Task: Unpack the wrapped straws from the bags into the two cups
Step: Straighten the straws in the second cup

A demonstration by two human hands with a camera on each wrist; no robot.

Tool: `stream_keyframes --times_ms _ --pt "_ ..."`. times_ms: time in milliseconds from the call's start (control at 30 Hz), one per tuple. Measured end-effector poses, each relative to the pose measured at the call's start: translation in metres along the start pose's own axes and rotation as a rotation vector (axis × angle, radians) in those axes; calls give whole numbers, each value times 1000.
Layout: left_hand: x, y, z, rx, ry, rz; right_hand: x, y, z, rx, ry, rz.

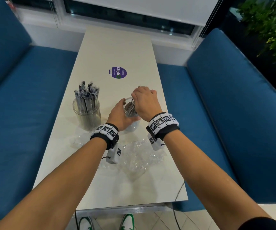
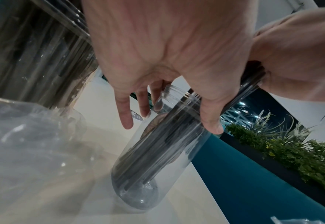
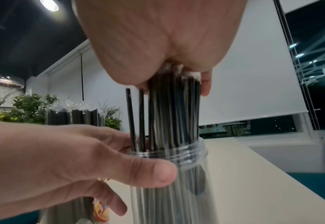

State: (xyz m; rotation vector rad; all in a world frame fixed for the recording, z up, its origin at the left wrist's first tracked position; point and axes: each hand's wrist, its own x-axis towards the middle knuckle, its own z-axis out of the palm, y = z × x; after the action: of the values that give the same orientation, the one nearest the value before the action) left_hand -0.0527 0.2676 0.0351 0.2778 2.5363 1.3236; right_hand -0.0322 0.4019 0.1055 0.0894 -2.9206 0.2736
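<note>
- Right now the left hand (image 1: 119, 117) wrapped round a clear plastic cup (image 2: 158, 151) near its threaded rim, thumb (image 3: 154, 174) pressed on the wall, fingers curled behind.
- Cup was tall, round-bottomed, see-through; its base sat on the table (image 1: 117, 47); tilted in the left wrist view.
- Right hand (image 1: 144, 101) was clamped over the top of a bundle of thin black straws (image 3: 174, 109) in clear wrappers, lower ends down inside that cup.
- Two straws (image 3: 136, 118) stood a little apart from the bundle, also in the cup.
- Second clear cup (image 1: 86, 112) stood upright to the left, packed with wrapped dark straws, tops sticking above the rim; untouched by either hand.
- Crinkled clear plastic bags (image 1: 140, 156) lay flat on the near part of the table, under the wrists.
- Table was pale, smooth, rectangular; round purple sticker (image 1: 117, 72) further out.
- Blue padded benches (image 1: 225, 105) on both sides; green leafy plants (image 1: 273, 30) at far right.
- Both wrists wore black bands (image 1: 162, 126) with white square-patterned tags.
</note>
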Motion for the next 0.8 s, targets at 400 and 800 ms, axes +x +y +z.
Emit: stream_keyframes --times_ms 400,800 --pt "1 -5 0 -28 4 13 -1 5 -24 304 298 25" --pt "2 -6 0 -19 1 -22 15 15 -21 235 134 105"
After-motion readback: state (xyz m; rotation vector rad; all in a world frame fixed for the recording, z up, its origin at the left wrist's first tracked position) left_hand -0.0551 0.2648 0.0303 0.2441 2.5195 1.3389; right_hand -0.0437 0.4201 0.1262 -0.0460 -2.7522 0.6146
